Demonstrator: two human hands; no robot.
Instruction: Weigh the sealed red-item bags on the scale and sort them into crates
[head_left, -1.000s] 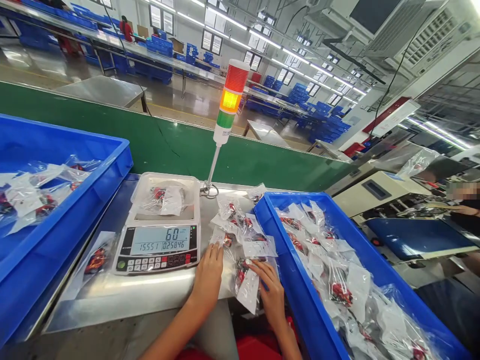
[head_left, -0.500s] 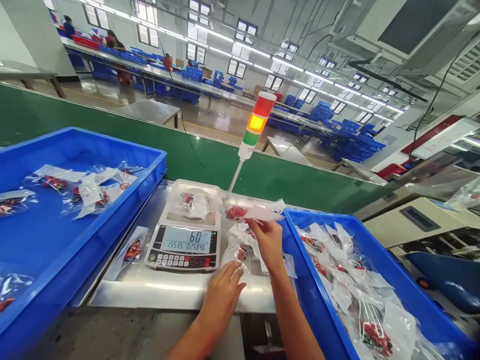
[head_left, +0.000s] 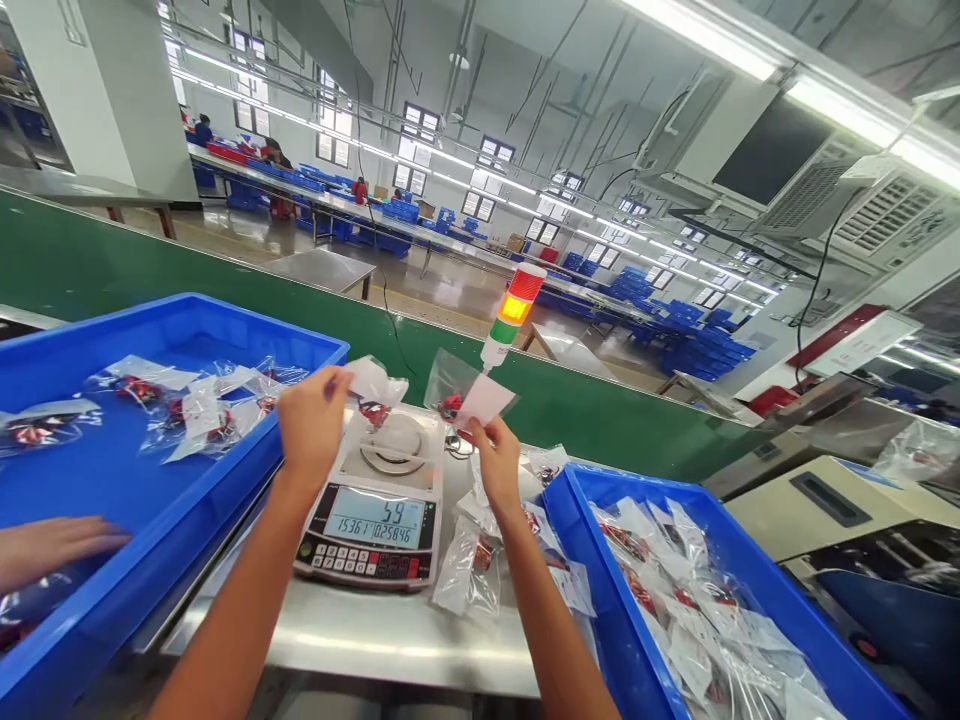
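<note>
My left hand (head_left: 313, 425) pinches a clear plastic bag (head_left: 375, 388) with a white label and a small red item inside, held just above the round pan of the digital scale (head_left: 375, 535). The scale's display shows 59 on its top line. Right of the pan, my right hand (head_left: 496, 465) grips another bag (head_left: 480, 400) by its white label, raised off the bench. Below that hand lie several similar bags (head_left: 472, 565) on the metal bench (head_left: 390, 640). My left forearm covers the bench left of the scale.
A blue bin (head_left: 285, 325) with several bags stands at left, where another person's hand (head_left: 56, 550) reaches in. At right is a fuller blue bin (head_left: 637, 625). A signal light (head_left: 514, 312) glows amber behind the scale, before a green barrier (head_left: 600, 400).
My left hand has moved from the bags right of the scale to the pan and lifted the bag there. The display went from 60 to 59. Another person's hand has appeared at left.
</note>
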